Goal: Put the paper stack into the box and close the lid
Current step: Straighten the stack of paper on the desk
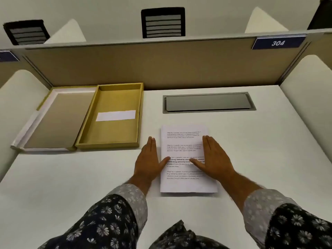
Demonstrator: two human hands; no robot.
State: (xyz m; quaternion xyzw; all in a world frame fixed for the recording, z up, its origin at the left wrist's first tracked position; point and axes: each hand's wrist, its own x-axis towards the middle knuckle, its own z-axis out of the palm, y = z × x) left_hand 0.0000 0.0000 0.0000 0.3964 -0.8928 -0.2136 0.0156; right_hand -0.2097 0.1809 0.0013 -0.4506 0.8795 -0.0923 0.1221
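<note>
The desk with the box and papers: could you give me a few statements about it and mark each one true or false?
1. The gold box lies open, its lid folded out to the left. True.
2. The paper stack is already inside the box. False: it lies on the desk, to the right of the box.
3. The left hand and right hand are flat, one at each side of the stack. True.
4. The box holds nothing at all. False: a white strip lies on its floor.
5. The sign on the partition reads 304. True.
</note>
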